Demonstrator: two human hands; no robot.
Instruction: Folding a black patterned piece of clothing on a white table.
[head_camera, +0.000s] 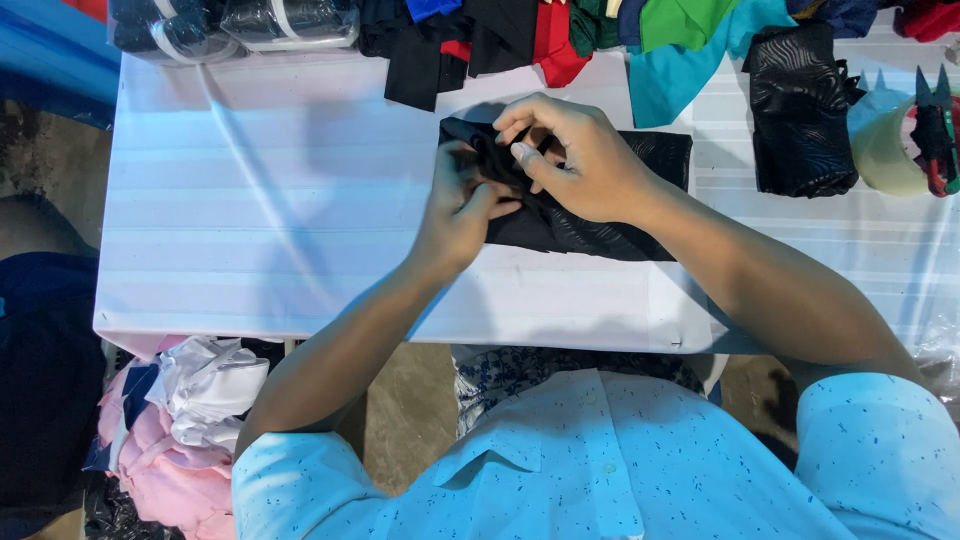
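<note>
A black patterned cloth (640, 160), folded into a flat rectangle, lies on the white table (300, 200) in front of me. My left hand (455, 215) pinches the cloth at its left end, fingers closed on a fold. My right hand (575, 155) rests on top of the cloth beside it, with thumb and fingers gripping the same bunched part. The cloth's middle is hidden under my hands.
Another folded black patterned cloth (800, 110) lies at the right. A tape roll (885, 145) with small snips (935, 130) sits at the far right. Coloured fabric pieces (560, 35) line the back edge. Plastic-wrapped bundles (230, 25) are back left. Pink and white clothes (190, 420) lie below the table's left.
</note>
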